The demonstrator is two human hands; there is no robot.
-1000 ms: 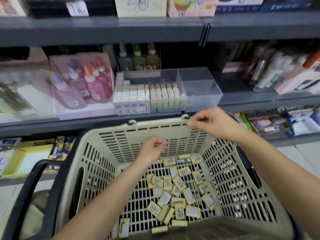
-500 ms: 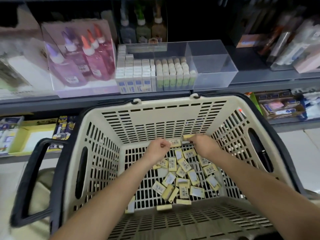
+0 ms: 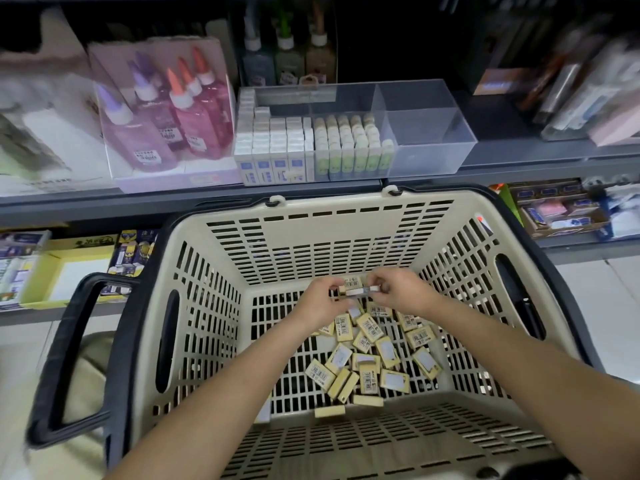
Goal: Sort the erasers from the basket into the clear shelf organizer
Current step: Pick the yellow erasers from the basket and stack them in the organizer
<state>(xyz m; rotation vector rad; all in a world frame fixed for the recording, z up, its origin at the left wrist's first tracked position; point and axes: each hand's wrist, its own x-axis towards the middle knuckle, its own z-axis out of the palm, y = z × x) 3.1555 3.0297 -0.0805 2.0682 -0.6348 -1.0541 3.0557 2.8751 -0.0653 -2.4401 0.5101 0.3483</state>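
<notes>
- Left hand (image 3: 321, 301) and right hand (image 3: 398, 289), inside the basket (image 3: 346, 237), both pinching a small stack of erasers (image 3: 356, 288), perhaps three.
- Loose erasers (image 3: 367, 351) strewn over the basket floor beneath.
- Clear shelf organizer (image 3: 429, 133) on the shelf beyond.

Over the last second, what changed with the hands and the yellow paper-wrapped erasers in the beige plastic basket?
The right hand dropped from the far rim of the beige slotted basket down to the left hand; both now pinch a small bunch of yellow wrapped erasers above the loose pile. The clear plastic shelf organizer looks unchanged.
</notes>
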